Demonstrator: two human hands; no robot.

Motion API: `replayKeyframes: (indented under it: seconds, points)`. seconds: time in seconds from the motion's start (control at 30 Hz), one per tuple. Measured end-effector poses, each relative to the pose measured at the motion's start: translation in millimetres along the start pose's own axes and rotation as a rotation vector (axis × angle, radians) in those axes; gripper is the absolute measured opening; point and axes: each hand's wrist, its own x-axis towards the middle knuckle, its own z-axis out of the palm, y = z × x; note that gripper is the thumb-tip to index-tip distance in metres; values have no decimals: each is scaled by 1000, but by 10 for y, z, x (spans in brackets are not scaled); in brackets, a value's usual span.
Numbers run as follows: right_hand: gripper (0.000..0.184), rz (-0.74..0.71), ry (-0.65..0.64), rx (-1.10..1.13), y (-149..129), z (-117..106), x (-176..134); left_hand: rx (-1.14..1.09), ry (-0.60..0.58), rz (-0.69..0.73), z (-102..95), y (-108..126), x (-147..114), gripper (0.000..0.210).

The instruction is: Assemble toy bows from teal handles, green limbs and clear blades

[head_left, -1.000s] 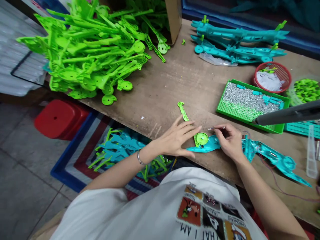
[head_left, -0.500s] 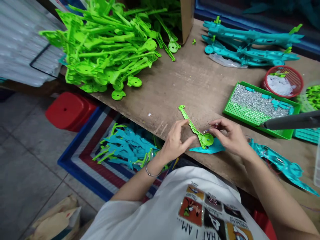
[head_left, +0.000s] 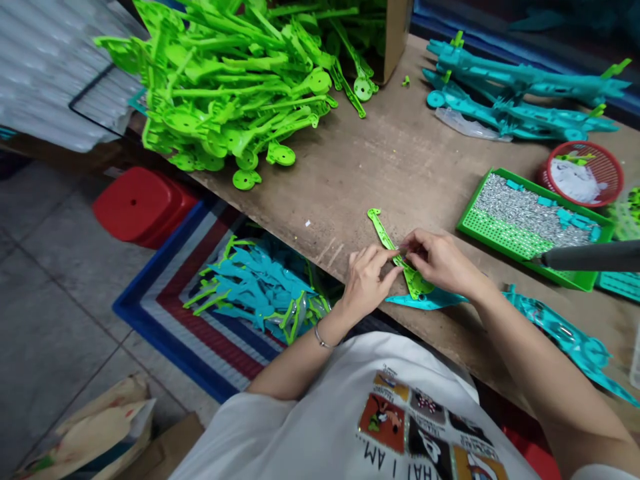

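Note:
A long lime-green plastic part point(head_left: 383, 233) with a round disc at its near end lies at the table's front edge. Beneath its disc end is a teal plastic piece point(head_left: 430, 300). My left hand point(head_left: 367, 277) grips the middle of the green part from the left, thumb and forefinger closed on it. Over the same stretch, my right hand point(head_left: 440, 262) pinches something small between its fingertips; the fingers hide most of it. Right of my right hand lies a teal half-shell point(head_left: 575, 340) with small fittings inside.
A heap of lime-green parts point(head_left: 225, 100) covers the back left. Teal assemblies point(head_left: 515, 80) lie at the back right. A green tray point(head_left: 500, 230) of screws, a red basket point(head_left: 613, 177) and a dark tool point(head_left: 590, 255) are on the right. A red stool point(head_left: 145, 200) stands below left.
My right hand has moved left onto the middle of the green part, bringing the small thing there. My left fingers have closed in on the part. The whole view has shifted slightly.

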Motion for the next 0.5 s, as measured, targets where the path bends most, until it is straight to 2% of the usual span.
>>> replayKeyframes:
  seconds: [0.3, 0.5]
  points:
    - [14, 18, 10, 15, -16, 47, 19, 36, -3, -15, 67, 3, -4, 30]
    - [15, 127, 20, 123, 1, 93, 24, 52, -3, -27, 68, 8, -2, 28]
